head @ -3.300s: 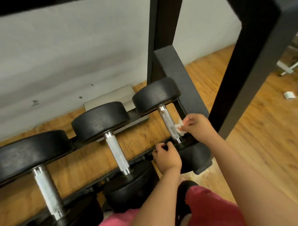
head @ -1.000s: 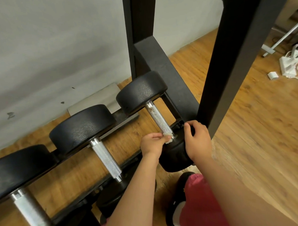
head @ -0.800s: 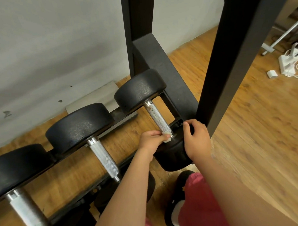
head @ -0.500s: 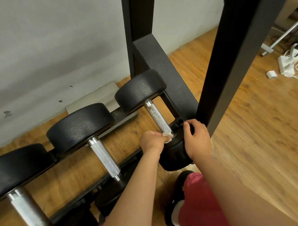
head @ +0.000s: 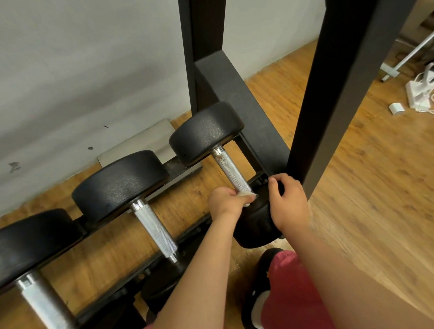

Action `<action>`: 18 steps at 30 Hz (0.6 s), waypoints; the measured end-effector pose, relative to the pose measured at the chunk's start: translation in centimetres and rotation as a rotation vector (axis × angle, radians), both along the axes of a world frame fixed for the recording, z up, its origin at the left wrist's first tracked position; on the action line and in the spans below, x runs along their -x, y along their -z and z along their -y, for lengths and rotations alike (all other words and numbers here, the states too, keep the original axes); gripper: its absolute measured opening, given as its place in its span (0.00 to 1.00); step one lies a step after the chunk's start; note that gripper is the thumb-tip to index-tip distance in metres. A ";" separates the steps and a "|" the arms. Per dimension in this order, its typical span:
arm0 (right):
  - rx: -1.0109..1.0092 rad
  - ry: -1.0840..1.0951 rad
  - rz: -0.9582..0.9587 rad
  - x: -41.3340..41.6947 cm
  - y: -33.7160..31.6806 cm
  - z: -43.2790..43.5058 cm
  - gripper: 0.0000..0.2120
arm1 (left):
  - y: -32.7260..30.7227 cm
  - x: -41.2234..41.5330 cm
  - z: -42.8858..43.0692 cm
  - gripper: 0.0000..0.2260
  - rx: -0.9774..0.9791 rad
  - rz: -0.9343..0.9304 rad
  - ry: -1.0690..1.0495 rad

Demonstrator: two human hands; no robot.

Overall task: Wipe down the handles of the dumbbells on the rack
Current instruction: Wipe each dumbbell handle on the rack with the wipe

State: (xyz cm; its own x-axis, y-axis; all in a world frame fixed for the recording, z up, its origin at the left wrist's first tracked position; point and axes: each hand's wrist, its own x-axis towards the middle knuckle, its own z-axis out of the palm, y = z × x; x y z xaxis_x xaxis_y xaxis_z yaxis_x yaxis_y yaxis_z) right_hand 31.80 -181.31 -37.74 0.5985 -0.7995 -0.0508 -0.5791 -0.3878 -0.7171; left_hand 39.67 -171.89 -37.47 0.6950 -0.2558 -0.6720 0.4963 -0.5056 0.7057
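Observation:
Three black dumbbells with knurled silver handles lie side by side on a low black rack [head: 186, 171]. The rightmost dumbbell's handle [head: 229, 168] shows rust spots near its far end. My left hand [head: 224, 203] pinches a small white wipe [head: 246, 194] against the near end of that handle. My right hand [head: 288, 203] grips the near black head [head: 255, 224] of the same dumbbell from the right. The middle handle [head: 155, 230] and the left handle [head: 47, 310] are untouched.
Black rack uprights [head: 341, 81] rise just right of my right hand and behind the dumbbells. A grey wall stands behind. White power strips and cables [head: 422, 93] lie on the wooden floor at far right. My pink-clad knee and dark shoe [head: 269, 285] are below.
Earlier my right hand held the wipe on the handle and my left gripped the head. Now the hands have swapped. Over the last second they barely move.

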 end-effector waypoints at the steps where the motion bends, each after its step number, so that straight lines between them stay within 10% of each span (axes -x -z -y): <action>1: 0.001 0.003 -0.003 0.0 0.0 0.0 0.10 | -0.2 0.4 0.3 0.11 -0.039 0.060 -0.011; 18: -0.004 0.006 0.008 0.0 0.2 0.0 0.10 | -0.2 1.0 0.6 0.14 0.119 0.021 -0.407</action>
